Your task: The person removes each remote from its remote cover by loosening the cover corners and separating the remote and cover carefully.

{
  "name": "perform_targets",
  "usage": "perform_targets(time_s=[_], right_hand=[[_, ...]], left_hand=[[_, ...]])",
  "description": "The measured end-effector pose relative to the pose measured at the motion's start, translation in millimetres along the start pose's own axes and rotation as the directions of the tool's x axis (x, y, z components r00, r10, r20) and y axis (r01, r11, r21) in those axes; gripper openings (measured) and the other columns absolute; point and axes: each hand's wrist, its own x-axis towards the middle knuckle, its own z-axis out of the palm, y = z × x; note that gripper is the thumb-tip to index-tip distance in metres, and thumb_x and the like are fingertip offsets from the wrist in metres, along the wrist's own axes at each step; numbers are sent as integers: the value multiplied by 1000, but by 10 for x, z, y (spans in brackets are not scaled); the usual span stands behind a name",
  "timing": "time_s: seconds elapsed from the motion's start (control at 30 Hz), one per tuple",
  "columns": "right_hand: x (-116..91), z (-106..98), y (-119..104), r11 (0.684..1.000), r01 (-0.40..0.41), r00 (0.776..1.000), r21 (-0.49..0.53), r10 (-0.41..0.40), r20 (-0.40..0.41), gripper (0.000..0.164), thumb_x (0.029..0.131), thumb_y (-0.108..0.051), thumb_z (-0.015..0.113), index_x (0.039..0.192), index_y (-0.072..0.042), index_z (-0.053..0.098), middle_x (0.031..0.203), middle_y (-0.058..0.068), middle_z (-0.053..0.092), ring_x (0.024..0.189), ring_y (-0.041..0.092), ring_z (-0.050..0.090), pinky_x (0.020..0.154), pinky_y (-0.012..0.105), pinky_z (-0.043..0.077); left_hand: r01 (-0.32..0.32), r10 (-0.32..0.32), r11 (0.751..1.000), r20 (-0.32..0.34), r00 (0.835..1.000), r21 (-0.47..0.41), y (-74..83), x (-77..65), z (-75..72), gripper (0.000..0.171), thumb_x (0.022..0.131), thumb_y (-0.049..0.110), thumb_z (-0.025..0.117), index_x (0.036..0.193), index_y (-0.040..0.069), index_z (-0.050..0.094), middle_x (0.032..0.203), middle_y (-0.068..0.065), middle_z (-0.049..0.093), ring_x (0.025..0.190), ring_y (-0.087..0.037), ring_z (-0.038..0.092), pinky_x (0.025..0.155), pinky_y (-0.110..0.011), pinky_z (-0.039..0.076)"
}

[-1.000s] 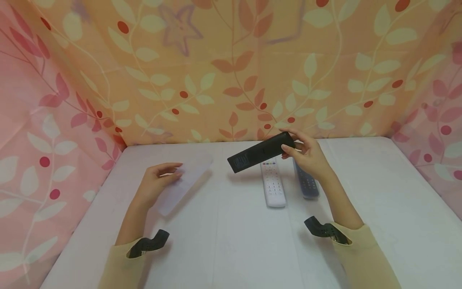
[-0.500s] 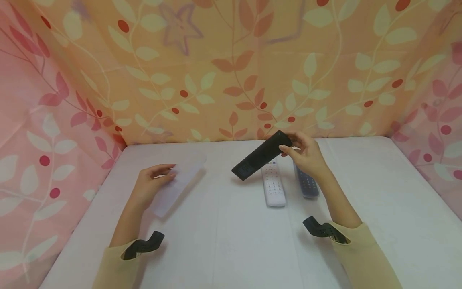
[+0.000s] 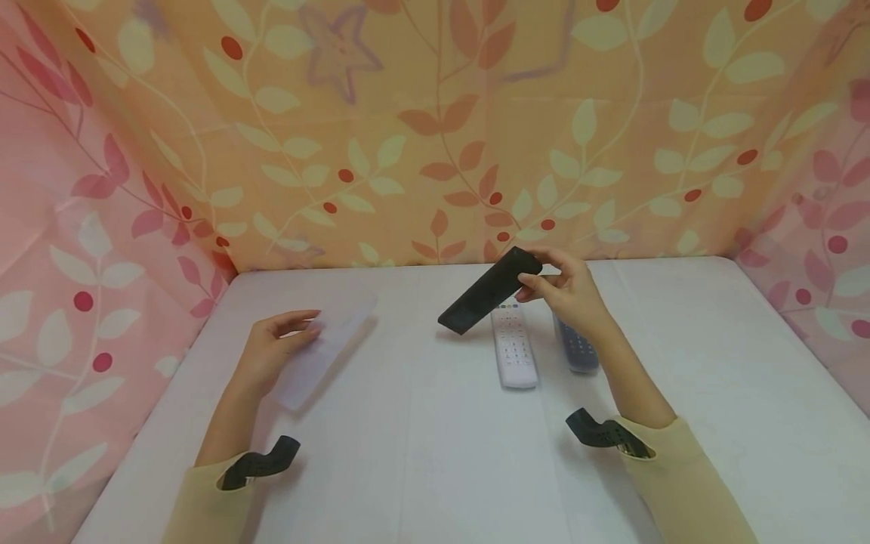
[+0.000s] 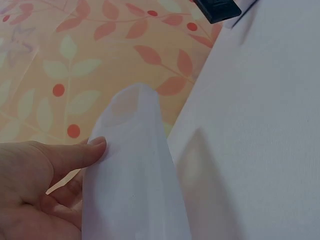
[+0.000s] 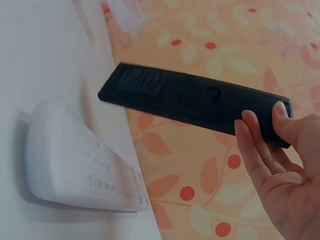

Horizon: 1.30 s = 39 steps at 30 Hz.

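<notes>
Between thumb and fingers, my left hand point(image 3: 268, 351) pinches a translucent whitish sleeve point(image 3: 322, 351), held tilted just above the table. The left wrist view shows that sleeve point(image 4: 135, 170) close up, with the thumb on its near face. My right hand point(image 3: 571, 295) holds a black remote control point(image 3: 489, 291) by its upper end, back side up and slanting down to the left. In the right wrist view the battery cover side of the black remote point(image 5: 185, 97) faces the camera. Below it, a white remote control point(image 3: 515, 347) lies on the table, buttons up.
A dark blue-grey remote control point(image 3: 578, 344) lies beside the white one, partly hidden behind the right hand. The white table point(image 3: 421, 453) ends at a patterned curtain point(image 3: 381, 136) at the back. Wrist cameras point(image 3: 261, 462) stick out from both sleeves.
My left hand has drifted left with the translucent sleeve. The black remote has swung to a steeper slant, and the right hand has shifted slightly left.
</notes>
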Motion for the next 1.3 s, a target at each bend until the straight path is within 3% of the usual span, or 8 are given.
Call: perform_targets(time_s=[0.17, 0.43, 0.7, 0.97, 1.13, 1.3], right_hand=[[-3, 44, -5, 999, -20, 999, 30, 19, 34, 43, 97, 16, 64, 139, 13, 55, 115, 13, 60, 71, 18, 77, 74, 32, 65], [-23, 118, -2, 1000, -16, 998, 11, 15, 54, 43, 95, 17, 65, 137, 15, 56, 123, 25, 62, 78, 13, 79, 77, 30, 64], [-44, 172, 8, 999, -23, 996, 49, 19, 82, 43, 93, 20, 65, 135, 15, 59, 121, 4, 67, 83, 19, 80, 80, 33, 64], [-79, 209, -15, 998, -66, 994, 17, 65, 92, 44, 93, 20, 65, 136, 18, 57, 129, 34, 62, 87, 7, 78, 84, 31, 63], [-98, 222, -34, 997, -68, 993, 23, 65, 100, 41, 95, 17, 65, 134, 17, 58, 126, 36, 63, 87, 8, 78, 84, 32, 63], [-107, 234, -21, 998, -39, 992, 40, 34, 121, 28, 106, 5, 55, 129, 20, 59, 118, 39, 66, 87, 12, 78, 85, 29, 63]], left_hand=[[31, -30, 999, -8, 1000, 21, -63, 7, -67, 50, 98, 11, 76, 142, -6, 61, 93, 25, 69, 96, 3, 59, 80, -12, 51], [63, -63, 998, -15, 998, 31, -98, -23, -109, 52, 99, 14, 75, 144, -5, 59, 94, 27, 68, 99, 2, 56, 81, -11, 50], [65, -65, 998, -38, 997, -15, -120, -52, -123, 49, 98, 9, 75, 141, -8, 60, 90, 29, 69, 92, 5, 61, 79, -10, 52], [86, -88, 995, -46, 995, -56, -170, -44, -158, 41, 98, 8, 75, 138, -1, 68, 90, 28, 71, 91, 6, 62, 81, -8, 52], [70, -76, 993, -64, 995, -94, -207, -40, -174, 32, 97, 4, 75, 129, 8, 76, 87, 26, 73, 88, 6, 64, 79, -9, 53], [64, -73, 990, -71, 995, -129, -251, -40, -211, 28, 97, 4, 74, 123, 15, 80, 86, 24, 74, 87, 7, 66, 79, -9, 54]])
